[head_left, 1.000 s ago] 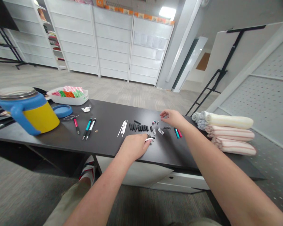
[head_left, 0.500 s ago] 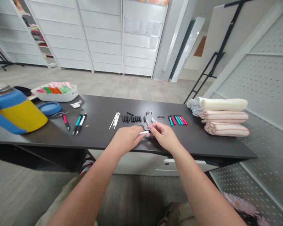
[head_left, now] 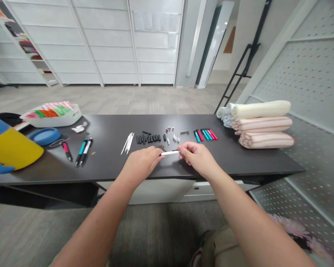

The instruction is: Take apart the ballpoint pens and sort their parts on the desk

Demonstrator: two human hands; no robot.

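Note:
A white pen barrel (head_left: 171,152) lies level between my two hands, above the front of the dark desk. My left hand (head_left: 144,163) is closed round its left end, where a dark part shows at the fingers. With thumb and fingertips, my right hand (head_left: 196,155) pinches the right end; what else sits in that pinch is hidden. Just beyond are black pen grips (head_left: 149,138), small white pieces (head_left: 176,138), small springs (head_left: 184,132) and tiny colour-tipped pieces (head_left: 169,129). White refill sticks (head_left: 127,143) lie to the left, teal and red pen barrels (head_left: 205,135) to the right.
Finished-looking pens (head_left: 84,151) and a red pen (head_left: 66,150) on a cord lie left. Behind them are a blue lid (head_left: 46,136), a yellow-and-blue jug (head_left: 13,148) and a white basket (head_left: 52,121). Rolled towels (head_left: 263,124) are stacked at the right end of the desk (head_left: 111,168).
The hands have drawn slightly apart, so more of the white barrel shows between them. My head view has shifted, moving the desk items left in the picture.

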